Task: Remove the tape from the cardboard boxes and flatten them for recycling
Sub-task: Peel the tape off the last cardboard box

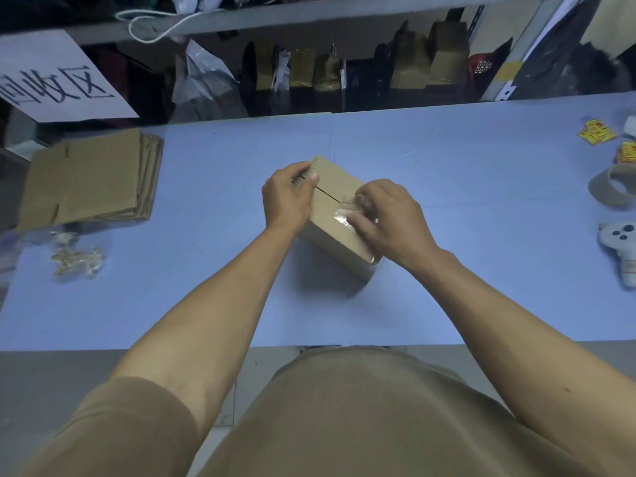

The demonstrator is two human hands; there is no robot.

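Observation:
A small brown cardboard box (332, 215) stands in the middle of the blue table (447, 201). Its top seam shows as a dark slit. My left hand (287, 199) grips the box's far left end, thumb on the top. My right hand (385, 218) pinches a strip of clear tape (342, 215) that is partly lifted off the top near the seam. More clear tape clings to the box's near right corner (375, 261).
A stack of flattened boxes (89, 179) lies at the table's left. Crumpled tape scraps (77, 258) sit in front of it. At the right edge are an empty tape core (611, 187), yellow stickers (597, 132) and a pale gadget (619, 242). Shelves with boxes stand behind.

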